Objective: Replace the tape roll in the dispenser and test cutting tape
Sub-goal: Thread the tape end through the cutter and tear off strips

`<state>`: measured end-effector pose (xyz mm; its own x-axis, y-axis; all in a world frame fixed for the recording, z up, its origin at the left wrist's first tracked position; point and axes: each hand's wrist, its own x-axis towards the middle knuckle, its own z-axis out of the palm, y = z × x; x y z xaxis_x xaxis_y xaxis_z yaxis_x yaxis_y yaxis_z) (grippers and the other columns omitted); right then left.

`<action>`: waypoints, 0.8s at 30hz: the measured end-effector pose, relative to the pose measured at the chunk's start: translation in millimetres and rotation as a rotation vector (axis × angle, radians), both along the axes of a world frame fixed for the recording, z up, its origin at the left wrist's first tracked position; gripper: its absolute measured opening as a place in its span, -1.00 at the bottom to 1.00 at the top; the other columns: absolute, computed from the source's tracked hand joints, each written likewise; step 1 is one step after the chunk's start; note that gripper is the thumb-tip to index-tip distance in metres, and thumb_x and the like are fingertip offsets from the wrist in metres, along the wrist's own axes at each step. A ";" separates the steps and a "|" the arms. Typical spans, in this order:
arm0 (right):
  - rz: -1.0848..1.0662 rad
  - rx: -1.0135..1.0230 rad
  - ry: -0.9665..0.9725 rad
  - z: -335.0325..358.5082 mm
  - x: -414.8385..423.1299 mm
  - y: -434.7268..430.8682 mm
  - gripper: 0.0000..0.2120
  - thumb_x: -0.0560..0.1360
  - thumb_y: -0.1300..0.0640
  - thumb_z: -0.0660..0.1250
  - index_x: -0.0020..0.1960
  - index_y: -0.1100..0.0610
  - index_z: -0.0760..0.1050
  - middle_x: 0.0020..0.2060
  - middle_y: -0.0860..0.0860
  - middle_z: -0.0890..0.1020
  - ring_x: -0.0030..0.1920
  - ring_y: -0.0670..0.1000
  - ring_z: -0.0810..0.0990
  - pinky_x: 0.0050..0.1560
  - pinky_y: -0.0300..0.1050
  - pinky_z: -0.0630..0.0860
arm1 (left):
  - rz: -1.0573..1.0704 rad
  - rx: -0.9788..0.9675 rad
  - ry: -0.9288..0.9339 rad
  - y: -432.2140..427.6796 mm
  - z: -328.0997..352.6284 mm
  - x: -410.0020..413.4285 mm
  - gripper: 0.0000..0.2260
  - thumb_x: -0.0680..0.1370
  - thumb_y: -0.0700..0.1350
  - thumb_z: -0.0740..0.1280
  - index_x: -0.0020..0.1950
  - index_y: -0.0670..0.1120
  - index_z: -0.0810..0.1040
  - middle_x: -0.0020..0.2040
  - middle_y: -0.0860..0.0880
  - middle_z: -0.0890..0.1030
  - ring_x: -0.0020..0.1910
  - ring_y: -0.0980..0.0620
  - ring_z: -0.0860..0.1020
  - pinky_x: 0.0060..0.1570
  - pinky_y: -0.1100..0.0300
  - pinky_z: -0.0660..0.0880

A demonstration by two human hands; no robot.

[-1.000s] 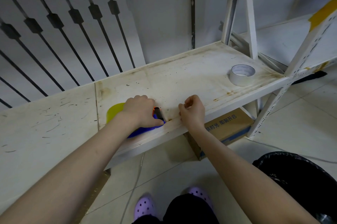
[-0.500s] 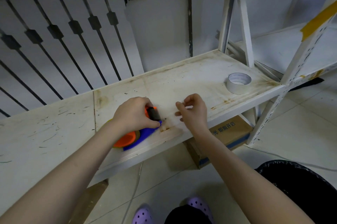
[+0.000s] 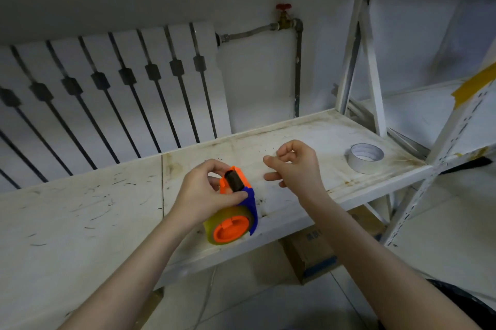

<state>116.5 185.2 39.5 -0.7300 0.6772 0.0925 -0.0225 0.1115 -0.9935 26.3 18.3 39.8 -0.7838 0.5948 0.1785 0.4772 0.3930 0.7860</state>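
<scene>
L hand (image 3: pixel 204 192) grips dispenser (image 3: pixel 248 199) w/ tape roll (image 3: pixel 236 213) over shelf (image 3: pixel 308 131) — R hand (image 3: pixel 298 168) fingers curled, can't tell if pinching anything.

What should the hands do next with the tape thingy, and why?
Probably the right hand should reach to the front of the dispenser and pull tape out: the left hand grips it, the yellowish roll is already seated, no pulled strip shows.

White radiator (image 3: pixel 107 93), stained shelf (image 3: pixel 308 136)
</scene>
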 end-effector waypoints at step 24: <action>0.047 -0.307 -0.137 -46.1 -22.3 -39.1 -0.79 0.45 0.09 0.43 -0.11 0.17 0.44 -0.31 0.01 0.57 -0.28 -0.05 0.53 -0.40 -0.24 0.44 | 0.068 0.204 -0.090 -19.3 -12.6 5.0 -0.54 0.25 -0.15 0.59 0.07 -0.02 0.52 -0.01 0.13 0.57 0.01 0.03 0.58 0.01 0.13 0.57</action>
